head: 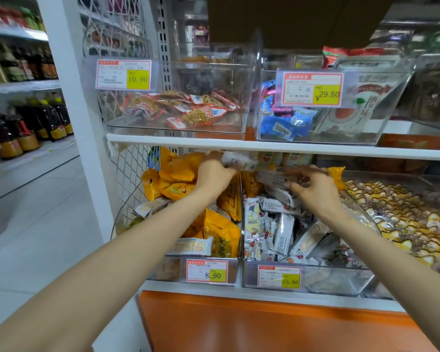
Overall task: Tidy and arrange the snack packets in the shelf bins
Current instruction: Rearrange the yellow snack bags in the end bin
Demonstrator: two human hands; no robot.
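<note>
2 hands: left hand, right hand. 1 white pack in the left hand. Price tags, 4: 10.90 tag, 29.80 tag, 8.90 tag, 15.80 tag. 2 shelves: top shelf, lower shelf. Top bins: 2 clear, poss. a 3rd far right, too blurred to tell. Lower bins: 3, w/ 1 each of yellow packs, white packs, gold sweets. Packs per bin: too many to count. Dark bottles at left: approx. a dozen, blurred.
</note>
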